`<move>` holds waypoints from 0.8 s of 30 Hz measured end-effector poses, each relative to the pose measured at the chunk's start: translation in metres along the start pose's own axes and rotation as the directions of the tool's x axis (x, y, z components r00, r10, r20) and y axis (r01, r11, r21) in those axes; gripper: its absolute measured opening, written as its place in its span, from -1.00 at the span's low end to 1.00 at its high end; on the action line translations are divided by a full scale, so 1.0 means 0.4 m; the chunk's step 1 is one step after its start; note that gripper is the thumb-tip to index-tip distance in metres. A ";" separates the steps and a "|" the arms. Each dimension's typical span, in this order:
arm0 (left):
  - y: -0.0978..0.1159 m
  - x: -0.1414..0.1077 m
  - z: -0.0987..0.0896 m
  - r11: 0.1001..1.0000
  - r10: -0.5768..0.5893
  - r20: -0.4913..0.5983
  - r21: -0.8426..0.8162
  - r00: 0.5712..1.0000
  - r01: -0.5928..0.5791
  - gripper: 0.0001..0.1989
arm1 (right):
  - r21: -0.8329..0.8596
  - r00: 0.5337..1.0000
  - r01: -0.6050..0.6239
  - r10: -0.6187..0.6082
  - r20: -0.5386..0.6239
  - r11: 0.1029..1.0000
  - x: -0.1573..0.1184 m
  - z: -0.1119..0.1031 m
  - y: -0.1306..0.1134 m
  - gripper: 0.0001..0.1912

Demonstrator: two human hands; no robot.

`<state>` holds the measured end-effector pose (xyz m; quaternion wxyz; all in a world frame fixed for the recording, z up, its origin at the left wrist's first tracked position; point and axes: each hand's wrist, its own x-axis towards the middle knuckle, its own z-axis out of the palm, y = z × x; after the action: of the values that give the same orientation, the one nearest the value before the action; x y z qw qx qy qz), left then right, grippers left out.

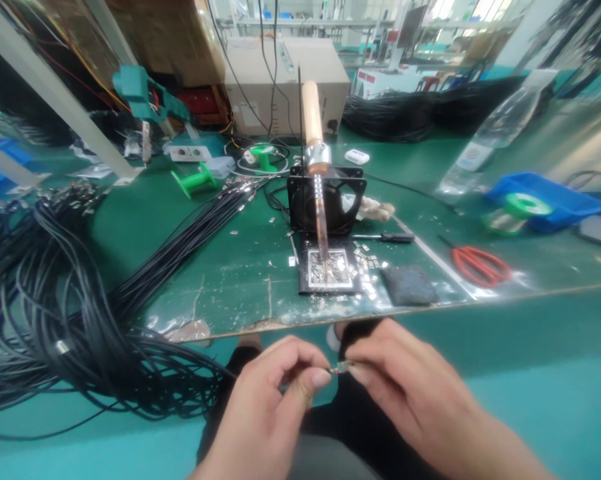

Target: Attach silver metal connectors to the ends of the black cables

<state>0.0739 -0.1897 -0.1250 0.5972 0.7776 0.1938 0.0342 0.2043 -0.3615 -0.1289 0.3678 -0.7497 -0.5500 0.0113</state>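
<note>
My left hand (285, 393) pinches the end of a black cable, with its wires pointing right between thumb and forefinger. Facing it, my right hand (405, 380) grips a small metal connector (344, 367) by thumb and fingertips. Wire end and connector meet between the two hands, over my lap in front of the table edge; whether they are joined is too small to tell. Beyond them, a soldering iron (320, 207) with a wooden handle points down at a small tray (309, 270) of metal pieces, in front of a black fan frame (297, 207).
Bundled black cables (75, 307) hang over the table's left edge. Green spools (195, 181), a screwdriver (397, 237), a dark pad (409, 285), red-handled scissors (480, 265), a blue bin (555, 200) and a leaning plastic bottle (495, 133) are on the table (240, 267).
</note>
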 end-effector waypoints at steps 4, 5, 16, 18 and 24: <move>0.004 0.002 -0.002 1.000 -0.025 0.003 -0.012 1.000 0.025 -0.78 | 0.360 0.897 -0.421 0.441 0.029 0.833 -0.008 0.028 -0.005 -0.75; 0.004 0.002 -0.002 0.999 -0.032 0.003 -0.013 0.999 0.032 -0.79 | 0.430 0.862 -0.488 0.495 0.105 0.759 -0.008 0.035 -0.008 -0.71; -0.003 0.009 0.000 0.977 -0.109 0.004 -0.184 0.994 0.108 -0.89 | 0.645 0.764 -0.610 0.559 0.323 0.460 0.007 0.049 -0.030 -0.62; -0.002 0.013 0.002 0.980 -0.103 -0.010 -0.174 0.995 0.100 -0.87 | 0.643 0.761 -0.614 0.559 0.328 0.459 0.009 0.046 -0.029 -0.62; 0.000 0.017 0.001 0.982 -0.105 0.005 -0.155 0.994 0.105 -0.85 | 0.646 0.777 -0.600 0.538 0.328 0.472 0.013 0.039 -0.030 -0.63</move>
<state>0.0803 -0.1878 -0.1262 0.6564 0.7175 0.2322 0.0186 0.1900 -0.3474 -0.1314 0.5838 -0.6804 -0.2326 0.3769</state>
